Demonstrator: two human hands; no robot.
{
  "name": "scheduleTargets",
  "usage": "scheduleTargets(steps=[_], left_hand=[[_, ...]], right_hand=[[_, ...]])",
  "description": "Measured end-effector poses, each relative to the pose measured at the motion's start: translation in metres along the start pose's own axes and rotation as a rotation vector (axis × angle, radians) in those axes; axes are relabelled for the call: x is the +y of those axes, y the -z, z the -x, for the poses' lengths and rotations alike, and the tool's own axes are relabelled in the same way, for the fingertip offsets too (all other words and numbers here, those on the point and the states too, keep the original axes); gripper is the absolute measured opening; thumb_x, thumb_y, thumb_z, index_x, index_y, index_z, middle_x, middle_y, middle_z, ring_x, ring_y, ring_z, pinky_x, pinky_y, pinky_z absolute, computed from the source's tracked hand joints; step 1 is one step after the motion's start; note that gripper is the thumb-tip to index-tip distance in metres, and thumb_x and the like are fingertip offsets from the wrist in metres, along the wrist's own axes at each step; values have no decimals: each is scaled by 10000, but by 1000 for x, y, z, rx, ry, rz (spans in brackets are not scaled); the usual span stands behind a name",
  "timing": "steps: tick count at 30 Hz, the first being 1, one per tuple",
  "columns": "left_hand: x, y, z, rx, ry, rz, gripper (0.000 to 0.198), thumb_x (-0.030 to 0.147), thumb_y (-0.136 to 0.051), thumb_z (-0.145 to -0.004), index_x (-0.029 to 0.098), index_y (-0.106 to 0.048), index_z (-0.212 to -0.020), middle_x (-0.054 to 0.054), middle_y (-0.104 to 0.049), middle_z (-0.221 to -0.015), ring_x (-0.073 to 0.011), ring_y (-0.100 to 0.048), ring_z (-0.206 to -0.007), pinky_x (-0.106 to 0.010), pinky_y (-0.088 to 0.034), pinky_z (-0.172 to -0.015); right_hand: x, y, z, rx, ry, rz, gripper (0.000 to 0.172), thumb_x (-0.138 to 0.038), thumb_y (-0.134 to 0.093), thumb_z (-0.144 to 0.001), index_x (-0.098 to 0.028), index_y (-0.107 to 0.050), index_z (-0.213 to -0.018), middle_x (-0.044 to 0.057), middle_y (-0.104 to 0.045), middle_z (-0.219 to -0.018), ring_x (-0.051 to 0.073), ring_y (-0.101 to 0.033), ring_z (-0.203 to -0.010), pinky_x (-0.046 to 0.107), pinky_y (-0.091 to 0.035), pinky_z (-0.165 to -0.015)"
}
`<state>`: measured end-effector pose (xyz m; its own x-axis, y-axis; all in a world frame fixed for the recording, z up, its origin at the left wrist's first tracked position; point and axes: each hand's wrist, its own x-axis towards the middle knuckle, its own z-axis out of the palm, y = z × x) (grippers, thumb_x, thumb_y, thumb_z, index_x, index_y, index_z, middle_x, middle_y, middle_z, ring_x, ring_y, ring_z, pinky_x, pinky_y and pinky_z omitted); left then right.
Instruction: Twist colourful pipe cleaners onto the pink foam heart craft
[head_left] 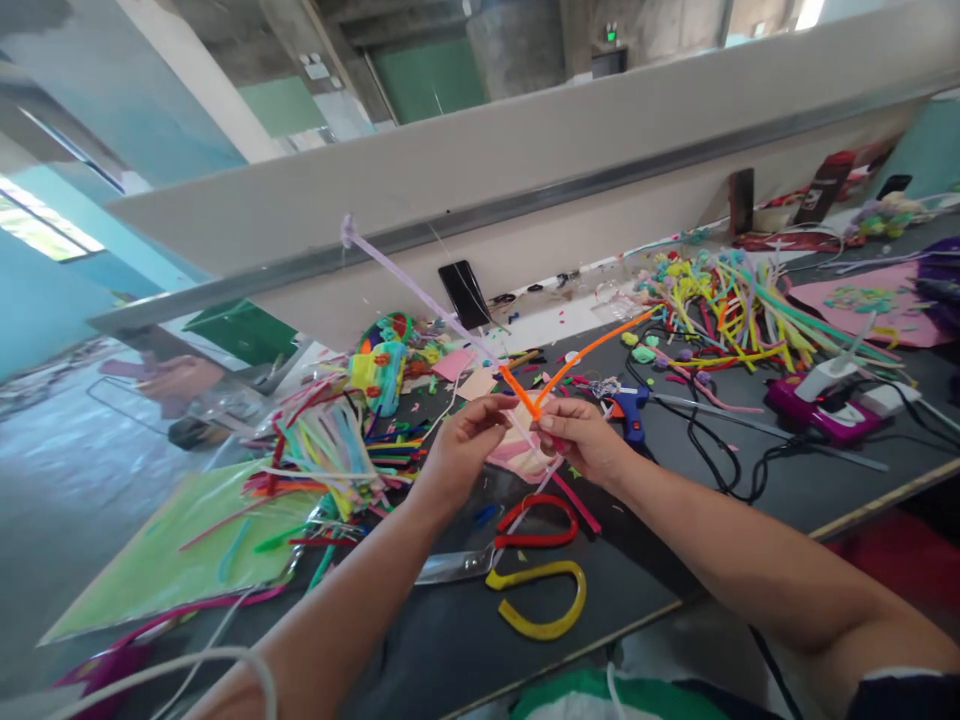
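Observation:
An orange pipe cleaner point(592, 347) is bent into a V, its fold pinched between the thumb and fingers of my right hand point(581, 432). Against its shorter left arm runs a long lavender pipe cleaner point(420, 290), which slants up to the left and ends in a small knotted tip. My left hand point(466, 445) has its fingers curled together beside the fold; what lies between them is hidden. Below both hands, scissors point(544, 540) with one red and one yellow handle lie on the dark table point(645, 560). Behind the hands is a pink piece point(517, 462), partly covered.
Bundles of coloured pipe cleaners lie at left point(330, 440) and back right point(750, 310). A blue glue gun point(634, 412) sits right of my hands, with black cables point(701, 440) and a purple power strip point(814, 410). A phone point(463, 293) leans on the partition point(337, 312).

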<state>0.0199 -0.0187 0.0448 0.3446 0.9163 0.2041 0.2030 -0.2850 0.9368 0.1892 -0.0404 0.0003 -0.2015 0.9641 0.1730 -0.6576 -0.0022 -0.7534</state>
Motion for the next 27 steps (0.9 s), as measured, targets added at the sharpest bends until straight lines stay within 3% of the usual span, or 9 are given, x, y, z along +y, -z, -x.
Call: scheduleTargets(steps=[3,7,13,17,21,27], left_hand=[[-4,-11,-7,-85,52,311,428,170,-631,-691,206,-633,-1118,-49,-670,-978,-147,-610,-830,-292,-477,-792],[1,-16,-14,-229,36,344,330,230,-642,-740,219,-679,-1068,-74,-672,-1070,-204,-621,-953,-343,-475,-861],[-5,-11,-17,-149,-200,-52,214,251,-630,-778,195,-711,-968,-74,-671,-1053,-201,-592,-1008,-321,-438,-918],[-6,-15,-12,-70,-145,-186,180,290,-583,-806,161,-691,-870,-49,-676,-852,-156,-603,-796,-264,-471,-749],[1,-19,-4,35,-110,-294,162,270,-563,-801,144,-656,-762,-15,-630,-708,-110,-539,-654,-210,-422,-614],[6,-25,0,27,-23,-217,186,265,-554,-775,131,-635,-675,17,-537,-565,-82,-455,-546,-187,-356,-518]], right_hand=[[2,0,0,-62,-51,-67,121,-260,-701,-701,-154,-643,-704,-39,-515,-509,49,-361,-427,208,-285,-470],[3,4,-1,-117,-88,-89,118,-249,-694,-710,-143,-641,-706,-37,-509,-497,40,-327,-418,205,-282,-469],[1,6,-2,-34,-56,-51,113,-233,-703,-699,-146,-634,-676,-37,-521,-510,41,-343,-419,205,-300,-465],[4,3,-3,53,-21,6,134,-241,-714,-680,-153,-618,-649,-51,-488,-491,44,-342,-419,206,-278,-458],[9,0,-2,161,92,198,130,-271,-689,-700,-157,-629,-680,-43,-501,-519,67,-393,-468,213,-283,-472],[9,-5,4,274,249,633,120,-262,-616,-752,-157,-630,-697,-32,-494,-557,93,-412,-532,231,-317,-509]])
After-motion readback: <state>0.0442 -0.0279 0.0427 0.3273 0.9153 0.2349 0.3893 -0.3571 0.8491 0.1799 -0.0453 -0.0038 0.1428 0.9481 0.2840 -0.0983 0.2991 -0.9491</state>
